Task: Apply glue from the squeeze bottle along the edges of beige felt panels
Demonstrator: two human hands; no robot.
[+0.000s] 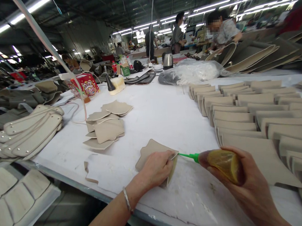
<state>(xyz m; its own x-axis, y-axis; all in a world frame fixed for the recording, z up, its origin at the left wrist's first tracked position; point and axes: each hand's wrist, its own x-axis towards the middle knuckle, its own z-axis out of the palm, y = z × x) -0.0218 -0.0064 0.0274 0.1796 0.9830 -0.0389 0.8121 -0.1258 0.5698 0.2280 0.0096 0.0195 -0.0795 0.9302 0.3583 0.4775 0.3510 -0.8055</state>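
Observation:
My left hand (156, 168) presses down on a beige leather piece (150, 151) lying on the white table (167, 115), lifting one edge with the fingers. A glue bottle (221, 161) with amber glue is gripped in my right hand (247, 183). Its green nozzle (188, 155) touches the lifted edge of the piece beside my left fingers. A metal bangle sits on my left wrist.
Rows of overlapped beige pieces (258, 115) cover the table to the right. A small pile of cut pieces (107, 127) lies ahead left, long strap-like parts (29, 131) at far left. A plastic bag (189, 71), kettle (167, 60), red box (84, 85) stand at the back. Other people work beyond.

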